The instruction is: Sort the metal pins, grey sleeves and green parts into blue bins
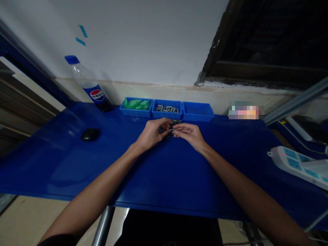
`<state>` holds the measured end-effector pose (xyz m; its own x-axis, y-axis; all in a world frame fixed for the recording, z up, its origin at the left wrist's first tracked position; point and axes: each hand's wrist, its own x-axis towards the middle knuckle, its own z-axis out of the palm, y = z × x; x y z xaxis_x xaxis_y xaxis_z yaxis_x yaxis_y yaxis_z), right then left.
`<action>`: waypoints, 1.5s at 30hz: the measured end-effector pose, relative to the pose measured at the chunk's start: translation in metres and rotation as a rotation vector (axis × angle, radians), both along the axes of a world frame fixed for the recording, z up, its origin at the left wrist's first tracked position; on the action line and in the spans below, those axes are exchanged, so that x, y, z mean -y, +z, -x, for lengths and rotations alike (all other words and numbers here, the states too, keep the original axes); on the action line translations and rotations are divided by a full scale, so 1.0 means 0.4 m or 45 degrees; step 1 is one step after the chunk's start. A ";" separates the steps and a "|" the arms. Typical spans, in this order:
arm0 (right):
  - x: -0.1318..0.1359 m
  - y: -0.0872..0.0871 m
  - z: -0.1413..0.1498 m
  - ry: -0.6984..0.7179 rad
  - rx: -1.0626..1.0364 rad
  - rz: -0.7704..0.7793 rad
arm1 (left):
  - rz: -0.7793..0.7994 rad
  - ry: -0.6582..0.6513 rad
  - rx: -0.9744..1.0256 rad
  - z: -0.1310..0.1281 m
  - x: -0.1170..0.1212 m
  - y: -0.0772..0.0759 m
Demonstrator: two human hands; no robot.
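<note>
Left hand and right hand meeting at frame centre, fingertips pinched on one small metal part above a dark pile of parts. Middle bin already holding many metal pieces, right bin nearly bare; probably much of the pile left.

Both my bare forearms reach up from the lower corners of the frame and converge just above its centre. My left hand lies palm down with the fingers curled inward, thumb and forefinger pinched together at the tips. My right hand faces it, back turned up, fingers bent and drawn to a pinch too. The fingertips of both hands almost meet, wrists held low and fairly straight.
</note>
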<state>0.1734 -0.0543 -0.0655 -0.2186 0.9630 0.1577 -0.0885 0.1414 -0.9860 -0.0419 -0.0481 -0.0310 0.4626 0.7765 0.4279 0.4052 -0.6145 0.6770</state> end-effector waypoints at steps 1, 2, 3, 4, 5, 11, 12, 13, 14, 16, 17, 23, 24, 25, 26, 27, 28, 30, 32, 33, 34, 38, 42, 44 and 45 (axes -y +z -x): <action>0.000 0.000 0.000 0.000 -0.008 0.009 | -0.010 -0.003 -0.016 0.001 -0.001 -0.004; 0.000 0.000 0.000 -0.003 -0.010 0.018 | -0.019 -0.006 -0.032 0.001 -0.002 -0.008; 0.000 -0.001 0.001 -0.008 -0.006 0.025 | -0.025 -0.009 -0.050 0.000 -0.002 -0.012; 0.000 -0.002 0.002 -0.010 0.002 0.030 | -0.033 -0.008 -0.066 -0.002 -0.002 -0.014; 0.000 -0.004 0.003 -0.013 0.012 0.032 | -0.045 -0.007 -0.086 -0.002 -0.002 -0.013; -0.017 -0.009 -0.005 -0.259 0.045 -0.055 | -0.160 0.143 -0.427 0.038 -0.009 0.037; -0.023 -0.007 -0.012 -0.355 0.026 -0.104 | -0.118 0.160 -0.526 0.052 -0.011 0.047; -0.029 -0.005 -0.020 -0.445 0.006 -0.160 | -0.061 0.146 -0.607 0.065 -0.014 0.055; -0.036 -0.003 -0.029 -0.513 -0.009 -0.217 | -0.009 0.121 -0.653 0.077 -0.016 0.060; -0.047 -0.001 -0.047 -0.556 0.023 -0.286 | 0.114 0.059 -0.720 0.093 -0.020 0.059; -0.051 -0.001 -0.055 -0.563 0.049 -0.297 | 0.163 0.042 -0.735 0.098 -0.021 0.055; -0.050 -0.014 -0.061 -0.539 0.112 -0.273 | 0.262 0.104 -0.758 0.095 -0.022 0.030; -0.048 -0.015 -0.058 -0.523 0.115 -0.270 | 0.271 0.125 -0.766 0.094 -0.021 0.031; -0.046 -0.017 -0.055 -0.508 0.113 -0.265 | 0.279 0.146 -0.776 0.093 -0.020 0.034; -0.044 -0.018 -0.053 -0.495 0.104 -0.257 | 0.284 0.167 -0.785 0.093 -0.019 0.037; -0.043 -0.019 -0.051 -0.485 0.090 -0.245 | 0.287 0.187 -0.794 0.092 -0.018 0.041; -0.042 -0.020 -0.050 -0.478 0.072 -0.232 | 0.286 0.207 -0.799 0.091 -0.017 0.044; -0.040 -0.021 -0.048 -0.466 0.042 -0.210 | 0.284 0.242 -0.808 0.088 -0.014 0.049; -0.037 -0.021 -0.046 -0.457 0.034 -0.197 | 0.262 0.270 -0.818 0.084 -0.011 0.050; -0.036 -0.021 -0.045 -0.452 0.035 -0.194 | 0.245 0.280 -0.826 0.082 -0.010 0.050; -0.034 -0.020 -0.045 -0.449 0.034 -0.191 | 0.229 0.287 -0.835 0.079 -0.009 0.050; -0.030 -0.016 -0.043 -0.426 0.011 -0.183 | 0.232 0.279 -0.804 0.075 -0.007 0.050; -0.027 -0.014 -0.038 -0.399 0.030 -0.181 | 0.257 0.226 -0.557 0.074 -0.012 0.049; -0.023 -0.012 -0.033 -0.367 0.067 -0.194 | 0.304 0.193 -0.348 0.068 -0.017 0.046; -0.020 -0.011 -0.029 -0.347 0.092 -0.202 | 0.344 0.182 -0.223 0.063 -0.019 0.043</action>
<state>0.1851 -0.0464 -0.0700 0.0276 0.9522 0.3043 0.0431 0.3030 -0.9520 -0.0671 -0.0406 -0.0137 0.3892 0.9130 0.1221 0.5985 -0.3514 0.7199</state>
